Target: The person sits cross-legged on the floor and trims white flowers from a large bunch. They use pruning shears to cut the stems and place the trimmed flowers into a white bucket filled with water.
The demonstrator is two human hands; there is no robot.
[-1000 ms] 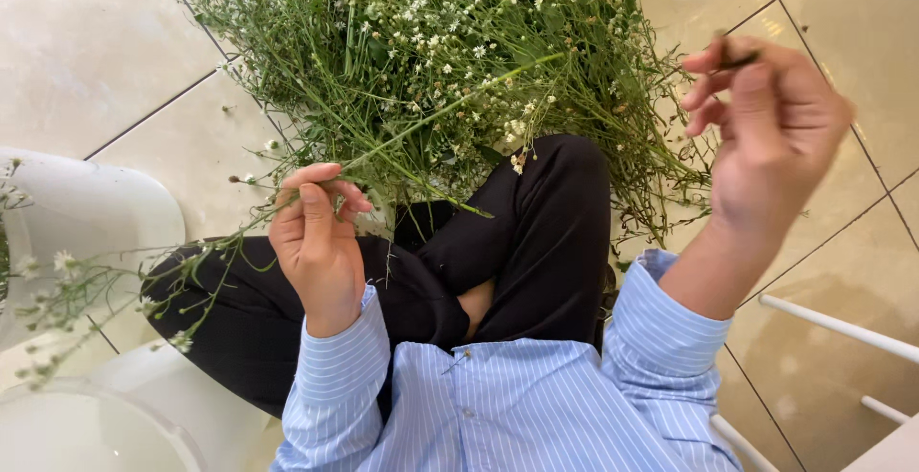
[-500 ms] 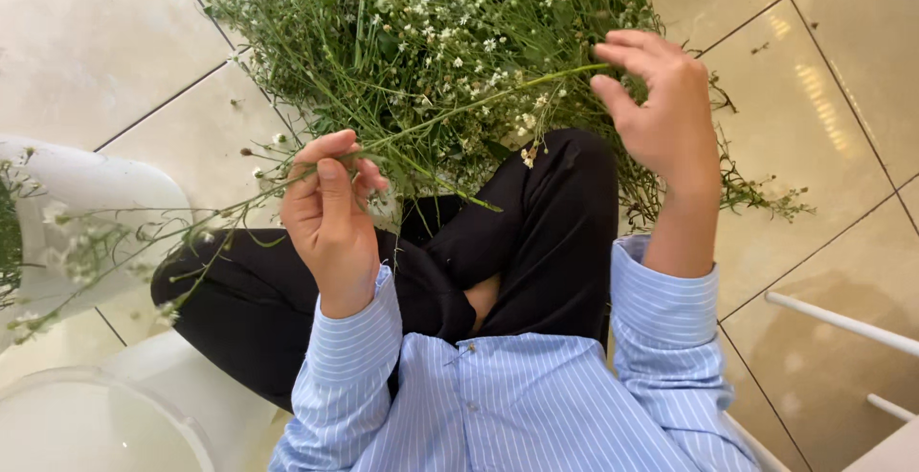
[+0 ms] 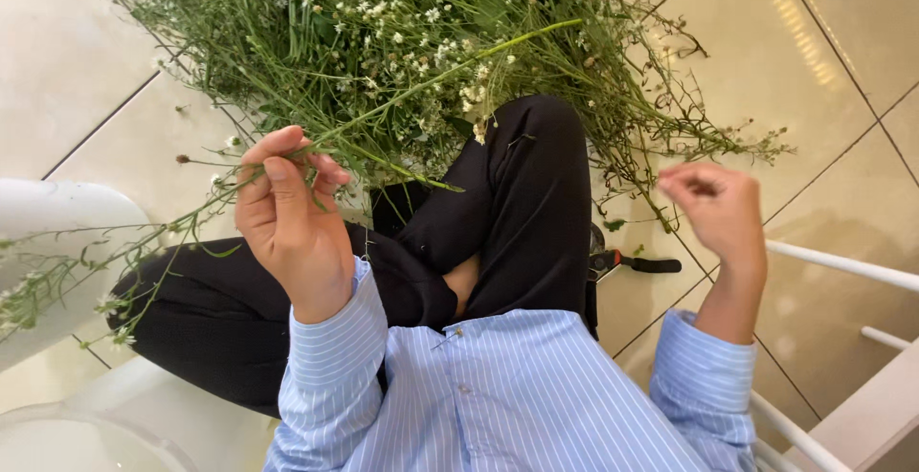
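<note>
Since half a second ago the right hand [image 3: 718, 218] has let go of the stem's far end and dropped back toward four o'clock, now blurred, its fingers [image 3: 691, 185] loosely curled around nothing. The left hand [image 3: 287, 213] has its fingers [image 3: 278, 180] pinched on a long green stem [image 3: 450, 75]. From that pinch the stem's long axis runs up toward two o'clock, its cut tip over the flower pile [image 3: 383, 41], while its flowered end trails down toward eight o'clock past the white chair [image 3: 57, 242]. The pile lies on the tiled floor [image 3: 842, 79] at twelve o'clock, beyond the crossed legs [image 3: 517, 204]. Black-handled shears [image 3: 632, 263] rest on the floor beside the right knee.
</note>
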